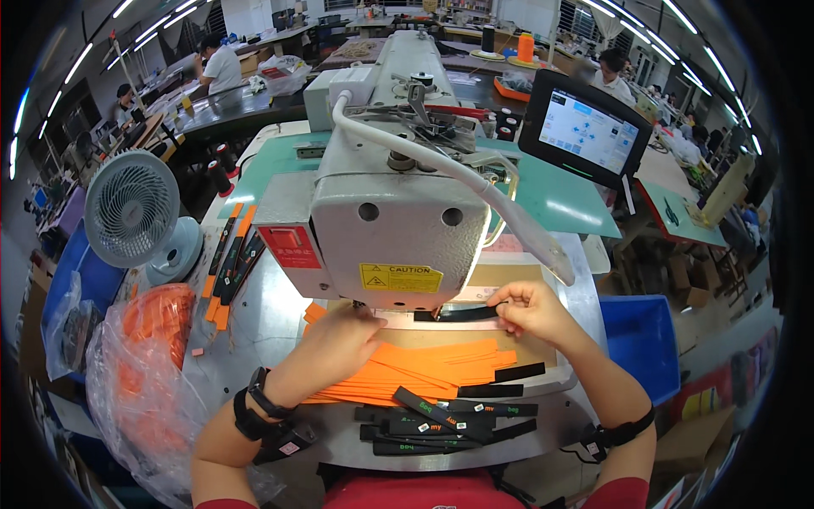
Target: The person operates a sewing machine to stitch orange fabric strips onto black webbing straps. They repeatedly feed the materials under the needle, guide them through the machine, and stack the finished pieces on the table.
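Observation:
A large sewing machine head (398, 229) stands before me. Under its front lies a black webbing strip (458, 314) on a pale work plate (403, 322). My right hand (530, 314) pinches the strip's right end between thumb and fingers. My left hand (343, 339) rests at the plate's left end, its fingers mostly hidden beside the machine head. Nearer to me a fanned pile of orange strips (424, 369) covers the table. Several black strips with printed lettering (445, 424) lie in front of that pile.
To the left stand a fan (131, 208) and a clear plastic bag of orange pieces (153, 339). More black and orange strips (229, 267) lie beside the machine. A screen (585, 127) hangs at the right, above a blue bin (640, 348). Other people work farther back.

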A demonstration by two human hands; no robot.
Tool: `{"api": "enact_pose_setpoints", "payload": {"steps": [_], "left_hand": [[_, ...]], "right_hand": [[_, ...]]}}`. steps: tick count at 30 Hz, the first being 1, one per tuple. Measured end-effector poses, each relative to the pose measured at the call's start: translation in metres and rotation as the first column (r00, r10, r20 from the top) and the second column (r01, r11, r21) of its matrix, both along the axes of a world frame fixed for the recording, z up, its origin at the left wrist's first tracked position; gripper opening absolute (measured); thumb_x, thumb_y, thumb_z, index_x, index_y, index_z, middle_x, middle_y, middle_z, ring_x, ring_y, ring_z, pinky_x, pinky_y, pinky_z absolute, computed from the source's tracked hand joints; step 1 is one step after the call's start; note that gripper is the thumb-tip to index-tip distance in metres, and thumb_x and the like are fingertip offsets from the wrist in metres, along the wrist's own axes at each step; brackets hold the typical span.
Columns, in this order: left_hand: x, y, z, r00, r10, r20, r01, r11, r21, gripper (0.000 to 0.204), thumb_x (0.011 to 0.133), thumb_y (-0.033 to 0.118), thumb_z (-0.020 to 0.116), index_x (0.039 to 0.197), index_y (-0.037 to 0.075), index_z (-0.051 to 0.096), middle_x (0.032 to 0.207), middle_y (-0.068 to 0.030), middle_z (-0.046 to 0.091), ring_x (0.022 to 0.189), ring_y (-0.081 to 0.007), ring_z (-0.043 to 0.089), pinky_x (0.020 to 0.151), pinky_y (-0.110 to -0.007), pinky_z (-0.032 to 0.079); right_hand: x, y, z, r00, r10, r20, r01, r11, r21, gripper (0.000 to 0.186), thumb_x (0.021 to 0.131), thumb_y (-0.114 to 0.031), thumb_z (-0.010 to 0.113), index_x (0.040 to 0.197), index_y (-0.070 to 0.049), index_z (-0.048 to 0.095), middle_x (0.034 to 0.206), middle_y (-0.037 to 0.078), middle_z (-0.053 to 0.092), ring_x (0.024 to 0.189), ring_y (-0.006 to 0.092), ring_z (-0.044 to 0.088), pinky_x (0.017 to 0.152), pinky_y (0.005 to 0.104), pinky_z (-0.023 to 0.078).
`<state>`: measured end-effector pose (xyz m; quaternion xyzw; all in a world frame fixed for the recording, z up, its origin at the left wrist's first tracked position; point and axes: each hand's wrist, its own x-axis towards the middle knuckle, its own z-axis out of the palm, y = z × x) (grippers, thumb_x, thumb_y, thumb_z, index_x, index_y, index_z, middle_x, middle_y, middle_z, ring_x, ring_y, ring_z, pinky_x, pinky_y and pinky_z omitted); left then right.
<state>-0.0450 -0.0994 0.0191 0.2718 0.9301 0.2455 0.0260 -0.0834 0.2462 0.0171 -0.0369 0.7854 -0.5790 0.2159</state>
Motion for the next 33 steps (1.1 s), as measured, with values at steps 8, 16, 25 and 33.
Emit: {"api": "enact_pose_setpoints", "payload": {"steps": [8,16,25,33], "left_hand": [[0.012,0.003,0.016,0.96,-0.19,-0.206,0.144,0.964,-0.222,0.06,0.089,0.019,0.071,0.141,0.0,0.051,0.141,-0.0226,0.053,0.134,-0.0426,0.048,0.111,-0.052,0.039],[-0.015,0.003,0.013,0.962,-0.271,0.017,0.269,0.941,-0.206,0.058,0.092,0.019,0.067,0.143,0.0,0.047,0.128,-0.0255,0.06,0.124,-0.0444,0.055,0.107,-0.051,0.042],[-0.008,0.003,0.001,0.989,-0.147,-0.008,0.141,0.961,-0.239,0.036,0.093,0.017,0.065,0.125,0.001,0.061,0.103,-0.0223,0.067,0.098,-0.0436,0.065,0.087,-0.051,0.052],[-0.008,0.002,-0.001,0.977,-0.193,-0.096,0.145,0.918,-0.37,0.02,0.09,0.013,0.062,0.107,0.006,0.071,0.094,-0.0132,0.069,0.086,-0.0337,0.067,0.076,-0.045,0.054]], "right_hand": [[-0.009,-0.004,-0.007,1.0,-0.013,0.02,0.014,0.999,-0.046,0.018,0.101,-0.006,0.06,0.115,0.002,0.068,0.081,0.005,0.068,0.067,0.0076,0.064,0.06,0.0215,0.054],[-0.008,-0.01,-0.018,0.996,-0.085,0.013,0.086,0.995,-0.043,0.017,0.102,-0.008,0.059,0.115,-0.001,0.068,0.083,0.004,0.067,0.069,0.0076,0.065,0.063,0.0207,0.055],[0.005,-0.011,-0.007,0.933,-0.015,-0.36,0.019,1.0,0.007,0.028,0.083,-0.013,0.08,0.108,0.0,0.074,0.092,0.011,0.078,0.082,0.0148,0.073,0.074,0.032,0.057],[-0.01,-0.006,-0.039,0.971,0.022,-0.237,-0.044,0.995,-0.085,0.024,0.086,-0.009,0.078,0.108,-0.001,0.075,0.095,0.007,0.079,0.086,0.0088,0.071,0.077,0.0286,0.056]]}}
